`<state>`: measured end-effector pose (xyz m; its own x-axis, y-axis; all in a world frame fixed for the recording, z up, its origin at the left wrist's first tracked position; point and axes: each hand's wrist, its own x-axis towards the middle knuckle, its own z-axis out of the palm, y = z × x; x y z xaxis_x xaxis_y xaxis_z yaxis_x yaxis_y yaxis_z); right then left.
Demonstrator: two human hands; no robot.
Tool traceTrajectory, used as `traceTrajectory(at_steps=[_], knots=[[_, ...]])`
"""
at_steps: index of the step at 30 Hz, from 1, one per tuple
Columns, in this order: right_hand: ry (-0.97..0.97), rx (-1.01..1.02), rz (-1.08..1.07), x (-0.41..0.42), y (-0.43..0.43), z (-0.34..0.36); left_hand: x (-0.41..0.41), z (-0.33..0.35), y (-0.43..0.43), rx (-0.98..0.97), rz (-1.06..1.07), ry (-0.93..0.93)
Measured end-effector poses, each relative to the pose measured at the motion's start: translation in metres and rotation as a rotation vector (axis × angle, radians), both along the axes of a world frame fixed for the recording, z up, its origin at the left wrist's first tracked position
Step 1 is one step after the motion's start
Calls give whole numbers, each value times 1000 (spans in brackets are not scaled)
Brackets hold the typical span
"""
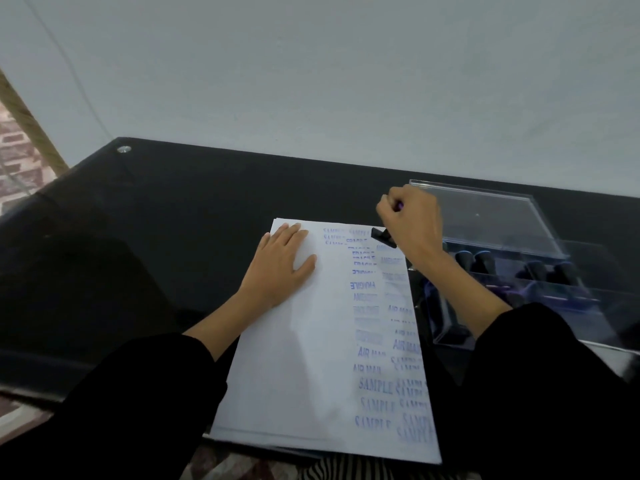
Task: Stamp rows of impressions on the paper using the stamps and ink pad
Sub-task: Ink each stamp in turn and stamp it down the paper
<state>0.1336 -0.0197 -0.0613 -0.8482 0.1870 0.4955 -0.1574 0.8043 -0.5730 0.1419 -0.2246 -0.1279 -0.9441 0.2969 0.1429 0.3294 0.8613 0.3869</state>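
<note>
The left hand point(282, 261) lies flat on the paper point(311, 358), fingers straight and spread, holding nothing. I judge this is to pin the sheet to the bench point(156, 220) against the stamp's push. The right hand point(412, 220) has its fingers curled tight round the handle of a stamp point(382, 236). The stamp's black base meets the sheet at the corner nearest the bench's far edge and right side, beside the clear stamp case point(502, 220). The base's long axis runs across the sheet, in line with the printed words. The handle rises into the fist, leaning toward the far edge.
</note>
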Motion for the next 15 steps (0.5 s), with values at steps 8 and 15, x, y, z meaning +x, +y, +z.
traceTrajectory(at_steps=[8, 15], knots=[[20, -45, 1, 67, 57, 45, 9, 20, 16, -125, -54, 233], [-95, -60, 21, 160, 98, 54, 83, 58, 69, 213, -310, 385]])
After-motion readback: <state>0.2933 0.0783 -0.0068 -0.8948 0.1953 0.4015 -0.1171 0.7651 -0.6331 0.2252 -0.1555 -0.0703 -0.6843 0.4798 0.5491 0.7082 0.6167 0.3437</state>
